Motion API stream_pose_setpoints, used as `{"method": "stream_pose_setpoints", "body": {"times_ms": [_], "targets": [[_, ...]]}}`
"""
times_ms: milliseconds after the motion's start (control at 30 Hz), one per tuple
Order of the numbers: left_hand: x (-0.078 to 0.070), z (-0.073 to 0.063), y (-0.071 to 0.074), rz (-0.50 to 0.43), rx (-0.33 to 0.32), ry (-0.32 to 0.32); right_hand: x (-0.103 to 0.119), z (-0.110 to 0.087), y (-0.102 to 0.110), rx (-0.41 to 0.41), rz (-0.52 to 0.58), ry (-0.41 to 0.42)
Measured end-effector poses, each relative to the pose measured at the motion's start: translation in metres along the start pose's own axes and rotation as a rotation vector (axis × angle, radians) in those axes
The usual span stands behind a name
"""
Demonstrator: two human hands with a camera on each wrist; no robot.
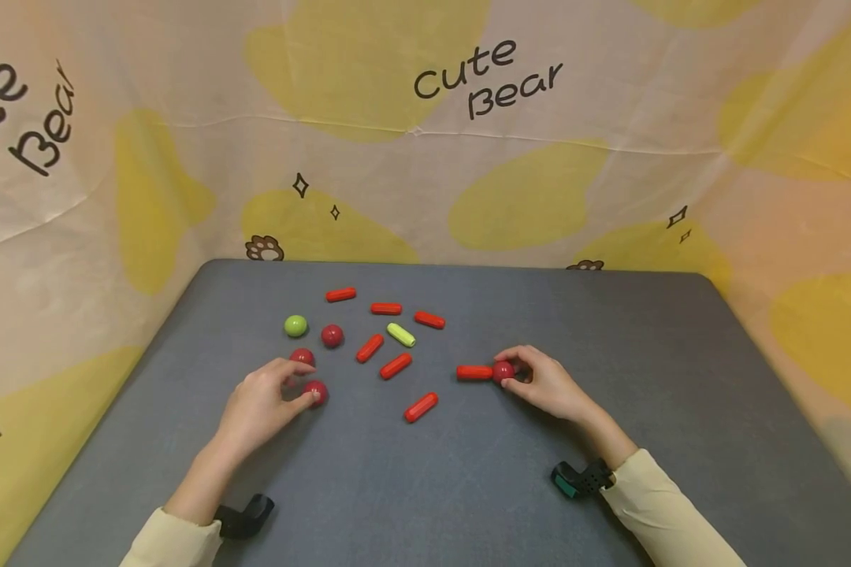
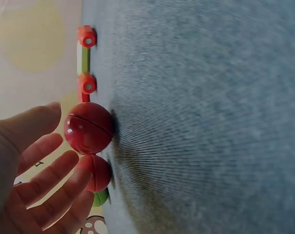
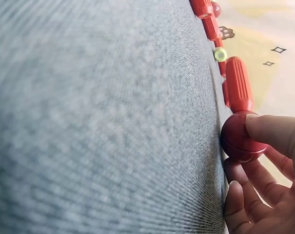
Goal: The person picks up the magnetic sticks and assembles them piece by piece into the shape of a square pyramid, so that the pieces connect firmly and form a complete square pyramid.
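My right hand (image 1: 549,386) pinches a dark red ball (image 1: 503,372) between thumb and fingers, low over the table. Against that ball's left side lies the end of a ridged red stick (image 1: 473,372), in line with it; the right wrist view shows the two meeting. On the left, my left hand (image 1: 258,405) is spread loosely about another red ball (image 1: 317,390), thumb close to it. The left wrist view shows this ball (image 2: 88,127) resting on the table, fingers not closed round it. A further red ball (image 1: 302,357) sits just beyond the left fingertips.
Farther back are a red ball (image 1: 332,335) and a green ball (image 1: 295,325). Several red sticks (image 1: 395,365) and one yellow-green stick (image 1: 401,335) lie scattered mid-table. A printed cloth (image 1: 525,189) hangs behind the grey table (image 1: 610,315).
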State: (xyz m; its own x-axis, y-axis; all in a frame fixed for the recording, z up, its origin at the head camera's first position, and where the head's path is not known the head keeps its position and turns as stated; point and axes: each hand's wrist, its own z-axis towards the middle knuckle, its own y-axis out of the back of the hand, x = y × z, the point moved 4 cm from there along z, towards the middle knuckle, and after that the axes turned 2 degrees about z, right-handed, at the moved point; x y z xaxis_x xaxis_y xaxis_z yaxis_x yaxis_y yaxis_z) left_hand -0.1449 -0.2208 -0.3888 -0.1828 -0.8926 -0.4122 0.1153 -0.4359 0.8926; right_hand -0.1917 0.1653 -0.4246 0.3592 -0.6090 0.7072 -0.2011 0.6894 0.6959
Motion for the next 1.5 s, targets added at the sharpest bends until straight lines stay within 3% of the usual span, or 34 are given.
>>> {"method": "stream_pose_setpoints", "body": {"times_ms": [400, 967, 1233, 1500], "targets": [[0.001, 0.000, -0.012, 0.009, 0.067, -0.016, -0.003, -0.001, 0.001, 0.008, -0.017, -0.005], [-0.004, 0.000, -0.012, 0.003, 0.055, -0.040, -0.001, 0.002, -0.002, 0.012, -0.015, -0.001], [-0.024, 0.004, -0.006, -0.019, 0.036, -0.083, 0.001, 0.004, -0.003, 0.021, -0.017, -0.010], [-0.053, 0.018, -0.012, -0.050, 0.050, -0.117, 0.002, 0.007, -0.003, 0.025, -0.017, -0.019]]}}
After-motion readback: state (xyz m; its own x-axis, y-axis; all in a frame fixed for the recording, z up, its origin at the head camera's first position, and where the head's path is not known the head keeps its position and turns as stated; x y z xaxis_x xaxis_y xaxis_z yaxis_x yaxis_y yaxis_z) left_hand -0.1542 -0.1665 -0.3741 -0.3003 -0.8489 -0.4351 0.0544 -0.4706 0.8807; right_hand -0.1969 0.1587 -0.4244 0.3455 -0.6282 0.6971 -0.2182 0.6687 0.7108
